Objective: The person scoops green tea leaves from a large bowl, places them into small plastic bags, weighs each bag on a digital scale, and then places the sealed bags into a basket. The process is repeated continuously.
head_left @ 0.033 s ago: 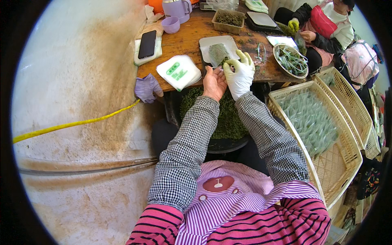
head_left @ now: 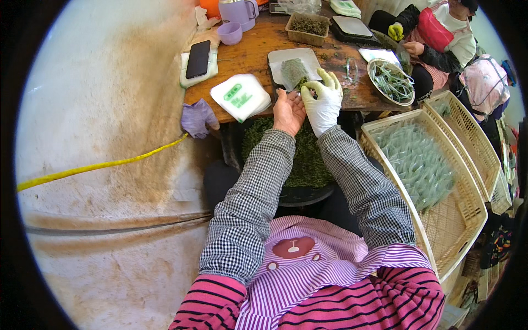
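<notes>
My left hand (head_left: pixel 289 113), bare, is palm up with its fingers stretched out, close against the right hand at the table's front edge. My right hand (head_left: pixel 323 104) wears a white glove with yellowish fingertips. Its thumb and forefinger close in a pinch over the left fingers; what they hold is too small to make out. Just beyond both hands, a clear bag of small green leaves (head_left: pixel 295 71) lies on the white pan of a scale (head_left: pixel 278 56). Some loose greens show by the fingertips. Below my forearms, a round dark tub holds a heap of greens (head_left: pixel 308 159).
White printed bags (head_left: pixel 240 98) lie left of the scale, near a purple glove (head_left: pixel 198 118) and a phone (head_left: pixel 198 59). A basket of green ties (head_left: pixel 391 81) stands right. Filled bags (head_left: pixel 417 159) lie in a crate (head_left: pixel 434 264). A co-worker (head_left: pixel 434 38) sits far right.
</notes>
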Available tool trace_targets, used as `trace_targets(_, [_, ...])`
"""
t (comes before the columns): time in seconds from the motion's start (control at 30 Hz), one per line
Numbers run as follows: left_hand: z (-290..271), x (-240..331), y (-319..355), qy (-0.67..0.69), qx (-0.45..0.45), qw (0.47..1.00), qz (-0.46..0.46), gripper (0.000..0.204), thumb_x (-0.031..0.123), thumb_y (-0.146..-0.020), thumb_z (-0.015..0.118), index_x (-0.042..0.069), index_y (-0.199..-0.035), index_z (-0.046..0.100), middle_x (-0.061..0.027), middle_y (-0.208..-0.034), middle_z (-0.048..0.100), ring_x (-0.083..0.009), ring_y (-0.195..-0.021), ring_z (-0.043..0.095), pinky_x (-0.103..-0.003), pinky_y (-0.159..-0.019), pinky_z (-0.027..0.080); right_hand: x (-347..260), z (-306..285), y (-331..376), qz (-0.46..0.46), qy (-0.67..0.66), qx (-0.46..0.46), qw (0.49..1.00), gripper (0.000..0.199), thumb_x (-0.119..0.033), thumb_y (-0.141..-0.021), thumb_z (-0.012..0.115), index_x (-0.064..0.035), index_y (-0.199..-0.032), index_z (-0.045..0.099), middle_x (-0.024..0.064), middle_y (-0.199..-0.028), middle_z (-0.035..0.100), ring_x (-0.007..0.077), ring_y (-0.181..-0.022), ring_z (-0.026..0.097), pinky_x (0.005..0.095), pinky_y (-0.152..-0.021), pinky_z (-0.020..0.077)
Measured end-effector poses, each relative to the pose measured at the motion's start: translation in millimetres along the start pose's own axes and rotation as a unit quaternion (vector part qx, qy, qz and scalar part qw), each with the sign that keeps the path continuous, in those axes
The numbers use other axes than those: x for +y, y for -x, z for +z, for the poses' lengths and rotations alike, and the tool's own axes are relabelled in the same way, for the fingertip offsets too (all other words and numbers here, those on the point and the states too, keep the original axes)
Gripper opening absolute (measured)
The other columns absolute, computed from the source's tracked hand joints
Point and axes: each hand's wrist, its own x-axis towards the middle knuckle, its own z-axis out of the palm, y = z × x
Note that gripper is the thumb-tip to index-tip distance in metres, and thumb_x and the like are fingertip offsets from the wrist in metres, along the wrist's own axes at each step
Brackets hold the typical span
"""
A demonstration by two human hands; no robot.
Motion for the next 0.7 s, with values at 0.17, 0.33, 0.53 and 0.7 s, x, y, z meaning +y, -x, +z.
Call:
trace_targets(0.17, [3,-5,2,0.031,0.03,0.999,0.004,0.069,0.051,-0.098,0.024,-0.009,-0.131,0.034,-0.0204,-0.121,0.051,-0.0302,-0.106,0.054,-0.041,-0.095,0.046,3,-10,13,0.067,-0.147,0.016,0.987,0.015,-0.012,-0.076,0.071,-0.0072,-0.091,0.069,0.0135,-0.123,0.055,0.0312,-0.121,0.044,0.0415,-0.101,0.0351])
trace_targets(0.33, [-8,-6,14,-0.018,-0.028,0.999,-0.019,0.065,0.049,-0.098,0.029,-0.008,-0.13,0.036,-0.0177,-0.118,0.05,-0.026,-0.109,0.052,-0.036,-0.093,0.047,9,-26,41,0.11,-0.211,-0.005,0.971,0.013,-0.009,-0.077,0.07,-0.0042,-0.089,0.068,0.0149,-0.122,0.055,0.0289,-0.117,0.048,0.038,-0.1,0.0375])
trace_targets(0.53, [-42,-31,65,-0.138,-0.029,0.988,-0.067,0.057,0.048,-0.098,0.034,-0.001,-0.122,0.049,-0.0111,-0.107,0.06,-0.019,-0.095,0.058,-0.033,-0.085,0.049,13,-53,98,0.094,-0.144,-0.126,0.977,0.016,-0.011,-0.072,0.072,-0.0071,-0.087,0.069,0.0137,-0.117,0.058,0.0319,-0.114,0.049,0.0416,-0.099,0.0384])
trace_targets(0.7, [-67,-56,93,-0.237,0.037,0.971,0.0,0.027,0.026,-0.094,0.056,0.004,-0.109,0.062,-0.0047,-0.1,0.063,-0.0123,-0.085,0.06,-0.027,-0.073,0.052,20,-59,112,0.06,-0.056,-0.212,0.974,0.016,-0.016,-0.072,0.071,-0.009,-0.086,0.07,0.0119,-0.117,0.06,0.0331,-0.116,0.048,0.0439,-0.098,0.038])
